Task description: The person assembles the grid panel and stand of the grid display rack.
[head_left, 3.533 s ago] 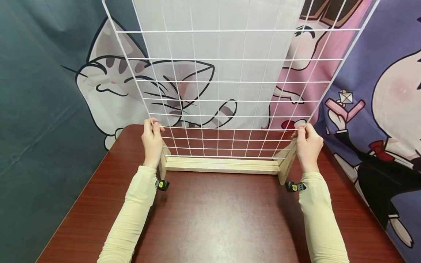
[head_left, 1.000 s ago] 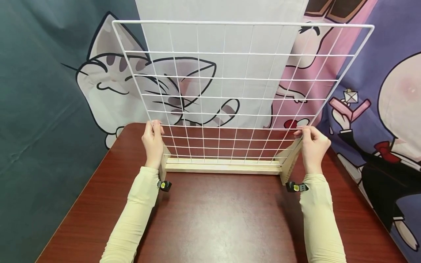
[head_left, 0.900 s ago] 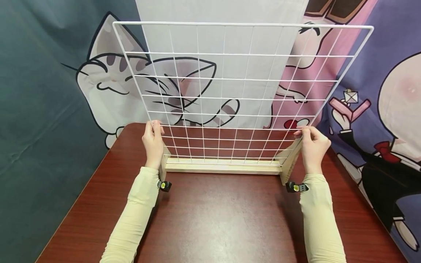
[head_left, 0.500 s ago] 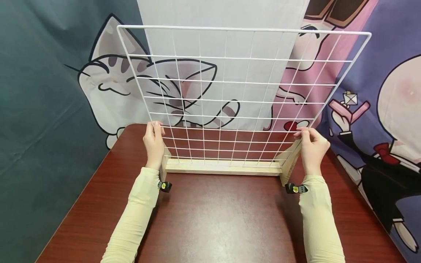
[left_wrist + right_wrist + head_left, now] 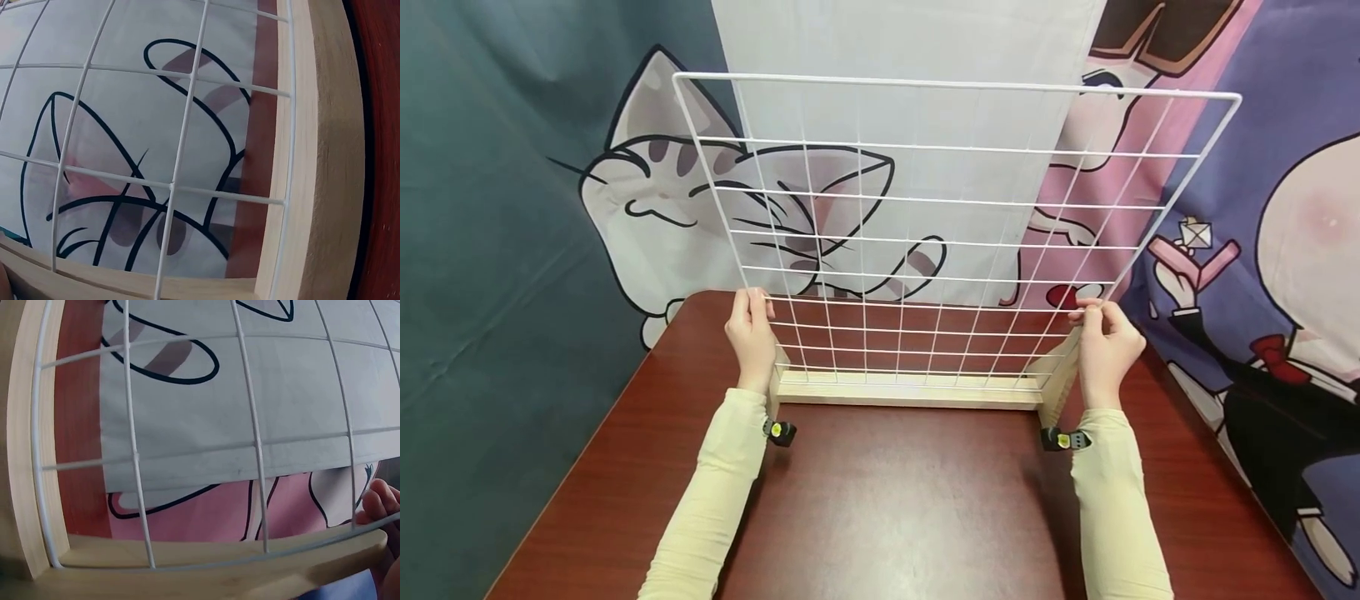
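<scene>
A white wire grid panel (image 5: 935,240) stands up from a pale wooden stand, leaning so that its top edge is nearer to me. My left hand (image 5: 751,342) pinches its left side rod low down, above the stand's left side piece (image 5: 779,367). On the opposite side rod, my right hand (image 5: 1108,354) has a similar pinch, above the right side piece (image 5: 1058,385). The panel's lower edge lies at the front rail (image 5: 910,393); whether it sits in a groove cannot be told. The right wrist view catches fingertips (image 5: 381,499) at the rod.
The stand rests on a reddish-brown table (image 5: 895,492). Behind it hangs a printed cloth with a cartoon cat (image 5: 655,217) and pink and purple figures. Dark teal cloth (image 5: 490,250) covers the left side. Each wrist wears a small black camera.
The grid panel has come down, its top edge entering view and sinking further, its lower edge now against the rail. Both hands keep their grip; the right hand shifted slightly outward, then back a little.
</scene>
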{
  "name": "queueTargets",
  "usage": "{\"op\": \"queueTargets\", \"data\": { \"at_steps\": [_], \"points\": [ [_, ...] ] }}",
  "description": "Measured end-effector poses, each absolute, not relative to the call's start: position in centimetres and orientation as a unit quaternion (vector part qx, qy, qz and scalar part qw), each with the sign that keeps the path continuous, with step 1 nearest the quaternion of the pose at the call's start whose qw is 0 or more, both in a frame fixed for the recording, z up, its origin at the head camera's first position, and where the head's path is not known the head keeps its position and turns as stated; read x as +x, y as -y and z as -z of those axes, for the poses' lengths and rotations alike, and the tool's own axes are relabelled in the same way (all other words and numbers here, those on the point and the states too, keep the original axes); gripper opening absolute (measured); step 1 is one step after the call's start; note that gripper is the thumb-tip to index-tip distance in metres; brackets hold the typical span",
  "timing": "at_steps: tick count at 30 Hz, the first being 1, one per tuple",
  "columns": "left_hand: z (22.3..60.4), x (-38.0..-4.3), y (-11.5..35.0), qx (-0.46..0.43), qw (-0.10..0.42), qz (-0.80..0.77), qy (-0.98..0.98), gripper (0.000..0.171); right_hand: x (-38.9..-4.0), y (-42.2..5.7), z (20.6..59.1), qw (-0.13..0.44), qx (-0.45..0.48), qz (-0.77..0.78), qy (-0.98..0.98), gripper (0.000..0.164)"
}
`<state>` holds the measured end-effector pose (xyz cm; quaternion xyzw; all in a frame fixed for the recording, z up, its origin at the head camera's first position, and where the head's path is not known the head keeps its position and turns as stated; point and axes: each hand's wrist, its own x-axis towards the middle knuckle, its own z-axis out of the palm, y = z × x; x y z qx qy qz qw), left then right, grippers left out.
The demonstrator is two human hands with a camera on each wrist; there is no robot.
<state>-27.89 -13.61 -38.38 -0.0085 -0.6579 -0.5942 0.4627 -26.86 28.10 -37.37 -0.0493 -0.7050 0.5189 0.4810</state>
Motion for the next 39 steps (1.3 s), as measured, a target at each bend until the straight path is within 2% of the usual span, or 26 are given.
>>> {"op": "queueTargets", "data": {
  "at_steps": [8, 13, 22, 28, 39],
  "points": [
    [40.5, -30.8, 14.6, -0.049, 0.457, 0.652, 0.603, 0.026, -27.7, -27.6, 38.3, 0.53, -0.078, -0.522, 0.664, 0.024],
    [41.1, -32.2, 15.0, -0.097, 0.449, 0.702, 0.544, 0.017, -27.5, -26.1, 37.4, 0.546, -0.054, -0.578, 0.604, 0.024],
    [41.3, -32.5, 14.9, -0.084, 0.459, 0.688, 0.556, 0.023, -29.4, -26.4, 38.9, 0.537, 0.0, -0.716, 0.446, 0.027],
    [40.8, -32.1, 14.8, -0.064, 0.47, 0.682, 0.557, 0.019, -29.9, -26.3, 39.3, 0.521, 0.02, -0.722, 0.456, 0.026],
    [40.2, -31.3, 14.2, -0.073, 0.459, 0.671, 0.577, 0.021, -30.0, -27.4, 39.9, 0.499, 0.043, -0.713, 0.491, 0.025]
  ]
}}
